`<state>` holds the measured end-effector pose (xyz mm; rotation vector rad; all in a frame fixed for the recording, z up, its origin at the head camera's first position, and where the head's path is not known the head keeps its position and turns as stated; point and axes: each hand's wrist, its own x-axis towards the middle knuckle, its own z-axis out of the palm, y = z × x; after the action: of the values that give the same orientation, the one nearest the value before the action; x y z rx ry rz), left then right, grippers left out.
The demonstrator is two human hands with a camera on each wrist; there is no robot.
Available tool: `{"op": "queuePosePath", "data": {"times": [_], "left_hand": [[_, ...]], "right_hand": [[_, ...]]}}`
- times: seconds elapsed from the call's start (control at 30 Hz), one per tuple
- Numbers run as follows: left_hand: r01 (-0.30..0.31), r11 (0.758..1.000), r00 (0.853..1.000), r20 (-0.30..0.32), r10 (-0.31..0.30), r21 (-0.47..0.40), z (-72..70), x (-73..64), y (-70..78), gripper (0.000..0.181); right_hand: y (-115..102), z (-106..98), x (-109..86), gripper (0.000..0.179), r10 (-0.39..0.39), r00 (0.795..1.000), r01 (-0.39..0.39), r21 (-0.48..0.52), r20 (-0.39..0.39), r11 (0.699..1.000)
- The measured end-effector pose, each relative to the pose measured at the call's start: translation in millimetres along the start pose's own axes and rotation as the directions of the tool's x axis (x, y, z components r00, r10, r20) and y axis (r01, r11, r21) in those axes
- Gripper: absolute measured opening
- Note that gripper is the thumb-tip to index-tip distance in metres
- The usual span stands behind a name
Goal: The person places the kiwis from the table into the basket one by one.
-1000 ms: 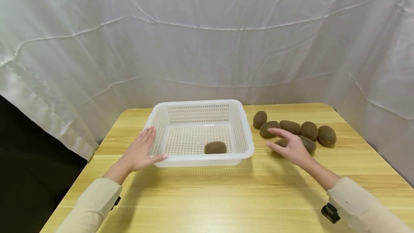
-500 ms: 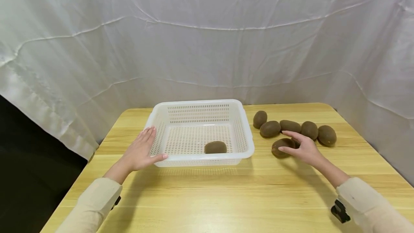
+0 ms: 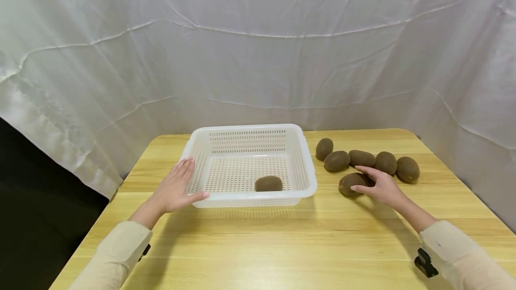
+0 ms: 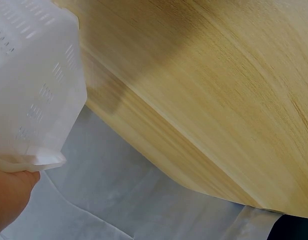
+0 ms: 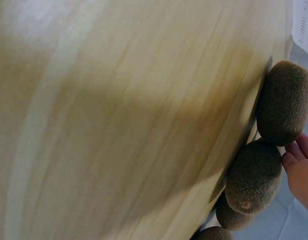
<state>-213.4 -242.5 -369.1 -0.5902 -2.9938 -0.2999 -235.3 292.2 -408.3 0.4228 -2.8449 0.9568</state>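
A white perforated plastic basket [image 3: 250, 195] stands on the table with one brown kiwi [image 3: 268, 183] inside, near its front wall. My left hand [image 3: 173, 188] lies flat along the basket's left side, fingers straight and thumb reaching the front rim. In the left wrist view, part of that hand [image 4: 11, 197] meets the rim. Beside the front kiwi [image 3: 350, 184], my right hand [image 3: 383, 187] holds its thumb and fingers spread around the right end. The right wrist view has the fingers [image 5: 305, 147] at the end of that kiwi [image 5: 284, 102], with another kiwi [image 5: 254, 175] behind it, mostly hidden in the head view.
Behind the right hand lie several more kiwis, including one at the row's left end [image 3: 324, 149] and one at its right end [image 3: 408, 168]. A pale curtain [image 3: 258, 57] hangs behind the wooden table [image 3: 258, 245].
My right hand has shifted right by a small amount and uncovered the front kiwi, which stays in place. Over the last half second it has barely moved. The left hand and basket are still.
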Motion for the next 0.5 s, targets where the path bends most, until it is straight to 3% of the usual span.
{"op": "queuePosePath", "data": {"times": [0.5], "left_hand": [[0.003,1.0,1.0,-0.005,-0.003,0.004,0.6,0.4,-0.6,0.099]], "right_hand": [[-2.9,5.6,0.3,0.06,-0.096,0.995,0.098,-0.104,0.018,0.99]]}}
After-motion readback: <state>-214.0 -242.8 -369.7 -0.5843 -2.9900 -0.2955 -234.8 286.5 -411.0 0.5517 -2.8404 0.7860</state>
